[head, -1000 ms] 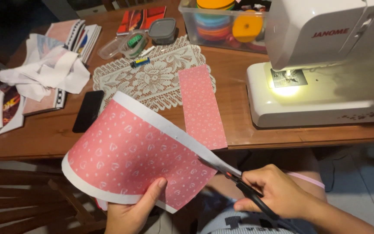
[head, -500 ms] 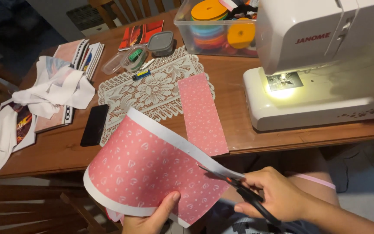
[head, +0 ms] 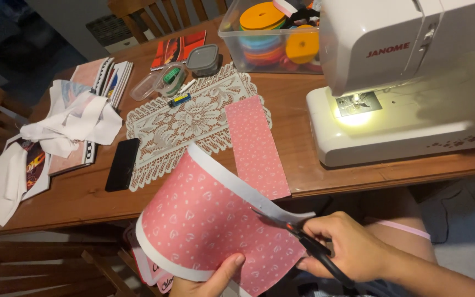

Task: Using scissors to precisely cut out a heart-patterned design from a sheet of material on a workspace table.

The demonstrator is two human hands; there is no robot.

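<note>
Held off the table's near edge, the pink sheet (head: 210, 225) is pinched by the left hand (head: 215, 278) while the right hand (head: 347, 250), closed around scissors (head: 298, 234), risks veering off the white border since the sheet curls.

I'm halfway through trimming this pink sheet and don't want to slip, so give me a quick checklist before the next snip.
1. Scissors in the right hand, blades at the white border: ok.
2. Left hand has a grip on the lower edge of the pink sheet: ok.
3. Left thumb away from the blades: ok.
4. Sheet flat along the cut: not ok, it curls.
5. Cut following the border line: cannot tell.
6. Finished pink strip lies aside on the table: ok.
</note>
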